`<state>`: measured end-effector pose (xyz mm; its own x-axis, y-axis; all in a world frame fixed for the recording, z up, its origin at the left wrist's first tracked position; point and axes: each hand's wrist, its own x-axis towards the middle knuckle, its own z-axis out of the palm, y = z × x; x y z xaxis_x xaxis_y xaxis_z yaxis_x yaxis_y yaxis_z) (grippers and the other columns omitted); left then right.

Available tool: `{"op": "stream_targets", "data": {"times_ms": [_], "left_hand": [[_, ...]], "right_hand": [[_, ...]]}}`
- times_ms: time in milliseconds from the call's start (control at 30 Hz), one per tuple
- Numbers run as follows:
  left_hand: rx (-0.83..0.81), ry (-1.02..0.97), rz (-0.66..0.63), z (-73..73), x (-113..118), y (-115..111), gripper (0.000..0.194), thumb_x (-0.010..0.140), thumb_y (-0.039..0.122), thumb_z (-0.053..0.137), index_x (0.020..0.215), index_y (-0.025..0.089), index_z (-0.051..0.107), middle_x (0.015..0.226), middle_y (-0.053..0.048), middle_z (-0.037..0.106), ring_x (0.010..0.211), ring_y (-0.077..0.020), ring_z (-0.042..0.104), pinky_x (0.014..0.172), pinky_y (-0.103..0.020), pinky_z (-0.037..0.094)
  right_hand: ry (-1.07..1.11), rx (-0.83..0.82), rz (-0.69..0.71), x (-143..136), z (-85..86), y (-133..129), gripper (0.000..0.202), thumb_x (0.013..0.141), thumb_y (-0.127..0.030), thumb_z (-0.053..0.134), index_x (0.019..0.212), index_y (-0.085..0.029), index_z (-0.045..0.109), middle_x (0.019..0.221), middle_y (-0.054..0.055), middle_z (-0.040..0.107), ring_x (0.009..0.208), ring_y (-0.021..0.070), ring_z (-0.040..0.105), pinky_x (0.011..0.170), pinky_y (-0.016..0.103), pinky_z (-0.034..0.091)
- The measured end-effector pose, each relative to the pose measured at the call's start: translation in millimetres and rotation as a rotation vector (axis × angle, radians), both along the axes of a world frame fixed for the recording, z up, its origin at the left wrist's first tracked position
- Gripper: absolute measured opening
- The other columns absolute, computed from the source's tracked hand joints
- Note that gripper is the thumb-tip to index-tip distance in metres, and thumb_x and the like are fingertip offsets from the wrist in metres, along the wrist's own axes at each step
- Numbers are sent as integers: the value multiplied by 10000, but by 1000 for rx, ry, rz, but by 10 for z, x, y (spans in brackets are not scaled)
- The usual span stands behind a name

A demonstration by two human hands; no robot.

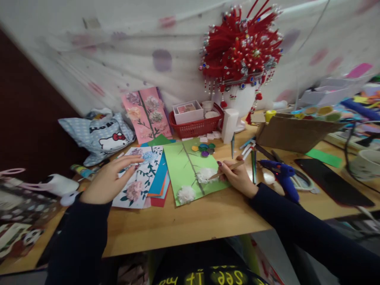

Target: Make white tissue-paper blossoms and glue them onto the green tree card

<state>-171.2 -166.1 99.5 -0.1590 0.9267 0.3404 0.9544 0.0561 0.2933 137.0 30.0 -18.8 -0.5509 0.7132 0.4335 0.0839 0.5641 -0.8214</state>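
My right hand (237, 176) is closed around a tapered light-brown stick (228, 169); whether it is a brush or another tool I cannot tell. Its tip meets a fluffy white flower (205, 174) on a light green sheet (178, 162). A second white flower (186, 194) sits near that sheet's lower left corner, and a dark stem is drawn up the middle. Fingers apart, my left hand (111, 178) is over the left part of a white sheet (121, 202) with pink and blue flowers and dark leaves. Small colored paint cups (204, 149) rest on the green sheet's top right.
A blue glue gun (280, 174) and a black phone (332, 180) lie at right. Behind stand a red basket (196, 128), a white foam head with a red beaded headdress (243, 47), a pink flower picture (147, 113) and a cardboard box (297, 132). A checked bag (99, 136) is at left.
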Motion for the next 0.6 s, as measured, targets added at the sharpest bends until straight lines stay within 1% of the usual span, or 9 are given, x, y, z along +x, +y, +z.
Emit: {"op": "stream_targets", "data": {"times_ms": [67, 133, 200, 233, 300, 400, 500, 533, 600], "left_hand": [[78, -51, 172, -6, -143, -247, 319, 823, 420, 457, 974, 232, 665, 1117, -36, 672, 1075, -241, 592, 970, -384, 445], [155, -92, 313, -82, -286, -447, 293, 804, 418, 482, 904, 219, 672, 1038, -44, 697, 996, -240, 622, 935, -368, 464], [202, -117, 396, -201, -425, -582, 273, 773, 414, 512, 851, 208, 675, 976, -48, 711, 944, -231, 637, 895, -336, 483], [188, -132, 413, -265, -490, -623, 264, 754, 409, 528, 832, 205, 676, 953, -49, 715, 924, -225, 642, 867, -317, 492], [128, -154, 429, -384, -603, -650, 247, 723, 392, 547, 808, 203, 682, 900, -44, 722, 864, -212, 653, 808, -293, 505], [58, -158, 481, -516, -719, -599, 203, 689, 315, 556, 786, 195, 688, 838, -39, 724, 770, -201, 660, 748, -294, 511], [-11, -124, 547, -592, -776, -534, 175, 652, 225, 563, 766, 191, 692, 830, -40, 716, 718, -197, 651, 713, -294, 507], [-41, -115, 556, -611, -784, -522, 172, 648, 223, 573, 763, 191, 696, 838, -43, 710, 706, -196, 646, 703, -294, 505], [-94, -105, 558, -646, -790, -510, 174, 648, 271, 611, 770, 191, 706, 867, -54, 692, 693, -196, 634, 689, -297, 503]], "right_hand": [[-6, 1, -34, 17, 5, 5, 473, 915, -485, 415, 587, -169, 540, 467, -6, 532, 416, 88, 473, 413, 202, 345], [-32, 15, -60, 31, 2, 20, 493, 907, -496, 426, 552, -171, 533, 470, -2, 524, 409, 85, 440, 401, 210, 317], [-68, 1, -60, 39, -4, 41, 495, 907, -508, 415, 565, -176, 552, 466, -3, 519, 408, 92, 429, 402, 221, 309], [-77, 0, -52, 42, -6, 51, 498, 907, -516, 405, 577, -179, 564, 473, -1, 526, 412, 97, 436, 409, 225, 314], [-102, 16, -58, 45, 0, 62, 500, 901, -533, 402, 595, -184, 585, 488, 4, 540, 438, 111, 463, 439, 236, 335], [-164, 48, -89, 50, 33, 51, 540, 906, -546, 373, 565, -182, 581, 488, 15, 544, 443, 117, 458, 478, 255, 343], [-216, 81, -121, 52, 70, 34, 577, 910, -555, 349, 535, -180, 578, 486, 21, 542, 450, 118, 450, 500, 263, 347], [-228, 90, -133, 53, 77, 33, 585, 909, -560, 343, 532, -180, 580, 486, 23, 543, 455, 120, 453, 502, 262, 350], [-249, 113, -151, 53, 81, 38, 595, 905, -570, 340, 522, -182, 578, 495, 25, 557, 468, 123, 465, 510, 258, 365]]}}
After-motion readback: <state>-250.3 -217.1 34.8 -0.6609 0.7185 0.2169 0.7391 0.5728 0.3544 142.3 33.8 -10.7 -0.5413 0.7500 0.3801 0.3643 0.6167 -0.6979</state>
